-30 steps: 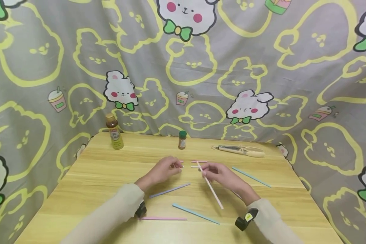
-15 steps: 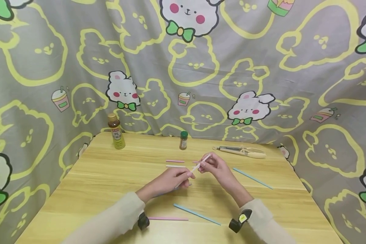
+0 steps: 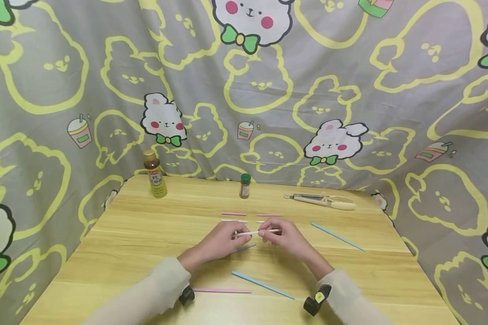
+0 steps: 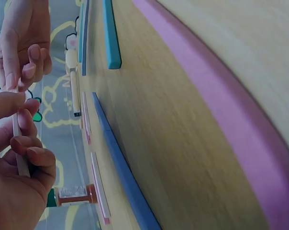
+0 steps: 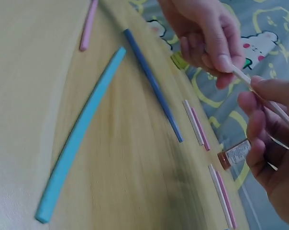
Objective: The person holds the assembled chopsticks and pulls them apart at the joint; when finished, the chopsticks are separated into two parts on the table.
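A thin white stick [image 3: 254, 233], like a straw, lies level between my two hands above the middle of the table. The left hand [image 3: 223, 240] pinches its left part between thumb and fingers; in the left wrist view the fingers curl round the stick [image 4: 17, 127]. The right hand [image 3: 286, 235] pinches the other part, with thumb and fingertips close to the left hand's. Just behind the hands lie short pink sticks [image 3: 233, 214] and short white sticks [image 4: 100, 184], in two side-by-side pairs. A dark blue stick [image 5: 154, 86] lies under and in front of the left hand.
Nearer the front lie a light blue stick [image 3: 262, 285] and a pink stick [image 3: 223, 291]. Another light blue stick [image 3: 337, 236] lies at right. Along the back stand an oil bottle [image 3: 156, 178] and a green-capped jar [image 3: 245, 186], with tongs [image 3: 321, 201]. A patterned curtain [image 3: 264, 117] hangs behind.
The white stick was in the right hand alone; then the left hand took hold of its lower end. It has since turned from slanting to nearly level, and the right hand has come down.
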Demonstrator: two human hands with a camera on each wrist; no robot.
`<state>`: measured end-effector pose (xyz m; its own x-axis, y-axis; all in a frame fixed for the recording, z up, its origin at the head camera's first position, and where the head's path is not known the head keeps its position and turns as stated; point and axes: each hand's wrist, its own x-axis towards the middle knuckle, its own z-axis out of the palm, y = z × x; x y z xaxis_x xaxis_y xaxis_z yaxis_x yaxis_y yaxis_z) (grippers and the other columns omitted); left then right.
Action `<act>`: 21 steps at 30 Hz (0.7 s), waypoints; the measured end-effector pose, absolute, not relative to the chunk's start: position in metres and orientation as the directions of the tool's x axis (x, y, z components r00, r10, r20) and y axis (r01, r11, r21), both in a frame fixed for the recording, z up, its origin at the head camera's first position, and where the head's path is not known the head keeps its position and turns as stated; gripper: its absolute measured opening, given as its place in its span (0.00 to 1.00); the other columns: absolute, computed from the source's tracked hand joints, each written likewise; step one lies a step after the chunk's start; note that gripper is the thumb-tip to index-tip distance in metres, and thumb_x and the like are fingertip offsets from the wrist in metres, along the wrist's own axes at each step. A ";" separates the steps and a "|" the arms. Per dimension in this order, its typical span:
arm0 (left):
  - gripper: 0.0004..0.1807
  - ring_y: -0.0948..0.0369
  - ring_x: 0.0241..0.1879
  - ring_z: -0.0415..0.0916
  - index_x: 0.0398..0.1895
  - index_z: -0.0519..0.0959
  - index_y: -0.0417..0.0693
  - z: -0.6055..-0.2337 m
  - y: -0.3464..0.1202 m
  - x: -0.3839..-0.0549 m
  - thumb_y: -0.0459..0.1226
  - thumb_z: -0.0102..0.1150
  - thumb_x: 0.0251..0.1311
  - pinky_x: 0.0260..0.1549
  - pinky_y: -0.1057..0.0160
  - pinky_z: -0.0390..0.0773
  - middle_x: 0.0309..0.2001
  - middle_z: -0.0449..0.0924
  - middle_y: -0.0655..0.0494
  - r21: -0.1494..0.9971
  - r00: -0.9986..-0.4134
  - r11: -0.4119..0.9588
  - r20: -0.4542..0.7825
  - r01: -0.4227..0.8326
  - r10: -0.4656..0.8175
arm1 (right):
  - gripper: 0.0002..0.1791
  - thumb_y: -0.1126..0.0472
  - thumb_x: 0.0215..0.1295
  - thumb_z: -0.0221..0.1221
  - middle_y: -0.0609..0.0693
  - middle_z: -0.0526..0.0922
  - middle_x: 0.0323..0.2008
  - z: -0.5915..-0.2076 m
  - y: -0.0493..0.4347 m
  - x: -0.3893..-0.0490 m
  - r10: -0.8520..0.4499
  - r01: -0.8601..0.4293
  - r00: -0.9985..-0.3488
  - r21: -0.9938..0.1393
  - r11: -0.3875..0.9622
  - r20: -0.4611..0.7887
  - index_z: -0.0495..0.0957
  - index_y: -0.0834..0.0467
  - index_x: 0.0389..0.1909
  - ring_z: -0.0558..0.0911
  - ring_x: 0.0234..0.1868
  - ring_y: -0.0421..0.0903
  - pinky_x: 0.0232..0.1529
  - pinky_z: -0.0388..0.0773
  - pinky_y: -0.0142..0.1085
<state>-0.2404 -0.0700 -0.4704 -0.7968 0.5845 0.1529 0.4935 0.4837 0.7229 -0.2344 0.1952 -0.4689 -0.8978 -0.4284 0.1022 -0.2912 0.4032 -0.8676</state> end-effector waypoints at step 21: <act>0.06 0.70 0.30 0.69 0.42 0.81 0.51 -0.464 -0.074 -0.229 0.39 0.59 0.82 0.33 0.69 0.75 0.32 0.78 0.67 0.564 -0.707 0.495 0.246 0.661 0.664 | 0.06 0.60 0.78 0.65 0.43 0.82 0.27 -0.481 0.199 -0.226 -0.547 -0.616 -0.766 -0.629 0.475 0.337 0.84 0.55 0.38 0.70 0.26 0.29 0.28 0.74 0.29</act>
